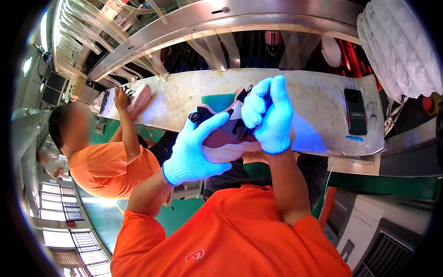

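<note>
Both my hands wear white knitted gloves tinted blue by the light. A dark mauve and black sneaker (227, 135) with a pale sole is held above my lap, at the near edge of the worktable. My left hand (196, 150) wraps its left side, thumb low along the sole and fingers over the upper. At the shoe's right side, my right hand (270, 115) is closed, its fingers curled together by the collar. Whatever lies in its fingertips is hidden. Behind the shoe, a teal sheet (218, 101) lies on the table.
On the worktable (180, 94) at right are a black phone (355, 111) and a small blue item (354, 138). A white plastic bag (397, 48) hangs beyond. Shoes, one white (331, 51), sit under the metal conveyor frame (258, 17). At left, a co-worker (106, 159) handles a pink shoe (139, 102).
</note>
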Tool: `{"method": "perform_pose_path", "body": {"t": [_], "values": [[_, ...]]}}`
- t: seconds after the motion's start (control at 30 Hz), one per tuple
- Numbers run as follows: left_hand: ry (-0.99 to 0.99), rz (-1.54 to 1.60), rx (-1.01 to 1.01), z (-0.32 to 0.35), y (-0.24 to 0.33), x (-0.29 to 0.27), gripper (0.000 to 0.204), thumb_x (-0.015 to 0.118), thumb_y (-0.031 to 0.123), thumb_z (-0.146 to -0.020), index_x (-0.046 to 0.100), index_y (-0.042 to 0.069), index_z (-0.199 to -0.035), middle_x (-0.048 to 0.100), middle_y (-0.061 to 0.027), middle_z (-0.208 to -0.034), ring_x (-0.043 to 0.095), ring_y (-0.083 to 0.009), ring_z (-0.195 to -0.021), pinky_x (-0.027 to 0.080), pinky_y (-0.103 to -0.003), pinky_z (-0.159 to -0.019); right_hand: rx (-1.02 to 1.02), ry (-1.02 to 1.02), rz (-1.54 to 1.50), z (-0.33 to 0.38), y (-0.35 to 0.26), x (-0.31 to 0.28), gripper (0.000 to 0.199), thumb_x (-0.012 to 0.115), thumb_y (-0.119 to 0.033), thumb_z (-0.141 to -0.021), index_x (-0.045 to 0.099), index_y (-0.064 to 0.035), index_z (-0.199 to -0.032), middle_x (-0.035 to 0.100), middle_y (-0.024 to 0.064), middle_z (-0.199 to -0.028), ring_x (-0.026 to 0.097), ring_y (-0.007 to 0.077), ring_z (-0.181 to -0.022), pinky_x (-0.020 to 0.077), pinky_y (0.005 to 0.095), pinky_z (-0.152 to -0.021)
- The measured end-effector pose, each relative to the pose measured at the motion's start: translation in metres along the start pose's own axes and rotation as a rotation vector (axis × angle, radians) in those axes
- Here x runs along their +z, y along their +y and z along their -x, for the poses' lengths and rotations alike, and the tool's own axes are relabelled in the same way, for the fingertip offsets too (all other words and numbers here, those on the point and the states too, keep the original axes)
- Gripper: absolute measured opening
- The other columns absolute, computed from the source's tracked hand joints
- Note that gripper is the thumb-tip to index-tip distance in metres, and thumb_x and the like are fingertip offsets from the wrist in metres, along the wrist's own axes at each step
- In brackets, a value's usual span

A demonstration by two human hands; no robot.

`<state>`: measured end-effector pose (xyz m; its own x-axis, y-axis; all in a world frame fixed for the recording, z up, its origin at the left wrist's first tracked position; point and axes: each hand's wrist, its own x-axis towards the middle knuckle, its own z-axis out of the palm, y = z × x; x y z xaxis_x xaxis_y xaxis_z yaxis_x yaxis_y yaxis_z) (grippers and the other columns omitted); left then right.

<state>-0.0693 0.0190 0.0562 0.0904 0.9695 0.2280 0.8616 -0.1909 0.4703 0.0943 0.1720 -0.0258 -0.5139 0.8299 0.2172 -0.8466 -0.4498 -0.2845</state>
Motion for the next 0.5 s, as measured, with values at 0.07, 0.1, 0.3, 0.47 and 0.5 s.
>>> {"method": "perform_pose_path", "body": {"t": [0.07, 0.1, 0.3, 0.47, 0.5], "values": [[0.008, 0.006, 0.027, 0.003, -0.005, 0.001, 0.105, 0.103, 0.021, -0.06, 0.064, 0.018, -0.157, 0.057, -0.024, -0.143, 0.067, -0.0456, -0.127, 0.059, -0.051, -0.106, 0.023, -0.009, 0.028, -0.001, 0.002, 0.002, 0.046, 0.056, -0.049, -0.119, 0.067, -0.009, -0.1, 0.059, 0.0053, -0.066, 0.056, 0.0198, -0.05, 0.0454, 0.0361, -0.047], [0.012, 0.009, 0.041, 0.005, -0.006, 0.001, 0.104, 0.103, 0.021, -0.06, 0.064, 0.018, -0.157, 0.058, -0.0241, -0.143, 0.066, -0.0459, -0.127, 0.059, -0.051, -0.106, -0.002, 0.017, 0.092, 0.001, -0.002, 0.001, 0.046, 0.056, -0.049, -0.119, 0.067, -0.0091, -0.1, 0.059, 0.0052, -0.066, 0.056, 0.0197, -0.05, 0.0455, 0.0364, -0.047], [0.02, -0.028, 0.044, 0.008, -0.005, 0.0, 0.103, 0.103, 0.023, -0.059, 0.066, 0.018, -0.156, 0.058, -0.0256, -0.145, 0.067, -0.0469, -0.128, 0.059, -0.052, -0.106, 0.034, 0.086, -0.212, 0.013, -0.012, 0.031, 0.051, 0.056, -0.059, -0.117, 0.067, -0.0134, -0.098, 0.053, -0.0007, -0.068, 0.053, 0.0158, -0.052, 0.0407, 0.0337, -0.046], [-0.001, -0.02, -0.037, 0.011, -0.006, 0.003, 0.111, 0.105, 0.022, -0.056, 0.063, 0.015, -0.159, 0.059, -0.0263, -0.15, 0.065, -0.0461, -0.134, 0.056, -0.052, -0.112, -0.11, 0.294, 0.205, -0.004, 0.023, 0.045, 0.048, 0.057, -0.049, -0.119, 0.063, -0.0067, -0.097, 0.051, 0.0016, -0.06, 0.052, 0.0162, -0.046, 0.0449, 0.0346, -0.045], [-0.02, -0.003, -0.057, 0.013, -0.008, 0.001, 0.111, 0.105, 0.021, -0.056, 0.062, 0.015, -0.159, 0.059, -0.0265, -0.15, 0.065, -0.0465, -0.134, 0.056, -0.052, -0.112, -0.106, 0.291, 0.21, -0.007, 0.025, 0.041, 0.048, 0.058, -0.05, -0.119, 0.063, -0.0073, -0.097, 0.051, 0.0015, -0.06, 0.052, 0.0163, -0.046, 0.045, 0.0344, -0.045]]}}
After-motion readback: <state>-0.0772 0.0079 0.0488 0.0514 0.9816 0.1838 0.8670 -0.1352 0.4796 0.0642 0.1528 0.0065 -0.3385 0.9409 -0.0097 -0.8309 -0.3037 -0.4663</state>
